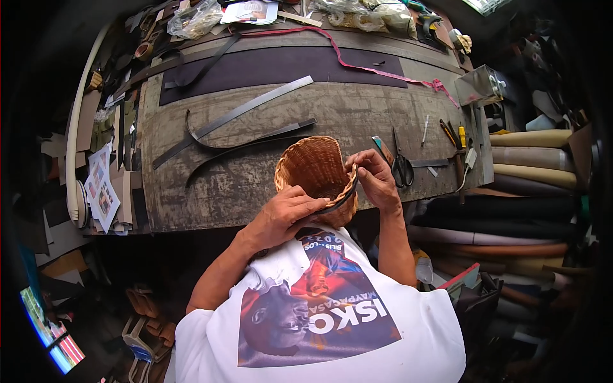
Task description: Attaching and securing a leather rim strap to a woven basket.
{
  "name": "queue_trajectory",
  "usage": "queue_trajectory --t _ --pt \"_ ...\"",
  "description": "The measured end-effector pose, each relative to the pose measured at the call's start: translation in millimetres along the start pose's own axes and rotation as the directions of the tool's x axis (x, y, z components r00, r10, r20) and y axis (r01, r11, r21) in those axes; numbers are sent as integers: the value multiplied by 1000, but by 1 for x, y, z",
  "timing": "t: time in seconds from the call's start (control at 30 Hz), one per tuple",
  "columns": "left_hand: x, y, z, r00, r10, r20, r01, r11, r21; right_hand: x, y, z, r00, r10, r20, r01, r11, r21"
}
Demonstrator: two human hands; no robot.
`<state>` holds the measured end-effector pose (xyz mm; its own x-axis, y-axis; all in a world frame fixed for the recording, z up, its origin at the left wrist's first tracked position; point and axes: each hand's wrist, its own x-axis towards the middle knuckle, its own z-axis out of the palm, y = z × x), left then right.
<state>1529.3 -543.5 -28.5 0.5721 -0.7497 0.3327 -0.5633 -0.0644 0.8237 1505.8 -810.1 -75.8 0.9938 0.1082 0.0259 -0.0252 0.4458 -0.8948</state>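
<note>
**Both hands are holding a basket (pixel 310 167) at the edge of the table (pixel 198 207)**

The left hand (pixel 290 209) is holding the near rim (pixel 348 187) with its fingers laid over it (how firmly, I cannot tell), while the right hand (pixel 378 180) is pinching the rim farther right, fingertips close together. The basket is overlapping the table's near edge, just in front of the white shirt (pixel 415 332); what is bearing it from below is not showing.

The weaving is looking complete, as far as I can judge, from wall to rim. A dark band (pixel 343 200) is running outside, under the near rim; whether it is fastened, and how much work is remaining, I cannot tell. Loose black straps (pixel 287 129) and scissors (pixel 401 168) are lying beyond, apart from the basket.

The mouth is facing upward, seemingly tipping a little away from the body. The long axis, mouth to base, is apparently running down and slightly back towards the person, the base being hidden.
</note>
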Motion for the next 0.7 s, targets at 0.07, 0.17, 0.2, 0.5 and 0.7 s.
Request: queue_trajectory --t 0.07,0.17,0.2,0.5,0.7 --pt "-1 6 4 1000 -13 16 12 999 33 -12 -10 7 997 -39 -60 31 991 -128" --pt "-1 11 16 1000 5 12 -6 996 86 -33 -26 20 936 -77 -344 -127 837 -533" --pt "1 15 18 999 31 39 -35 990 133 -39 -30 35 876 -102 -471 -191 824 -533" --pt "30 24 67 984 131 124 -149 977 154 -63 -37 51 814 -337 -473 -161 652 -741" --pt "49 38 97 976 57 210 -111 962 251 -60 -37 36 741 -300 -601 -285 670 -686"
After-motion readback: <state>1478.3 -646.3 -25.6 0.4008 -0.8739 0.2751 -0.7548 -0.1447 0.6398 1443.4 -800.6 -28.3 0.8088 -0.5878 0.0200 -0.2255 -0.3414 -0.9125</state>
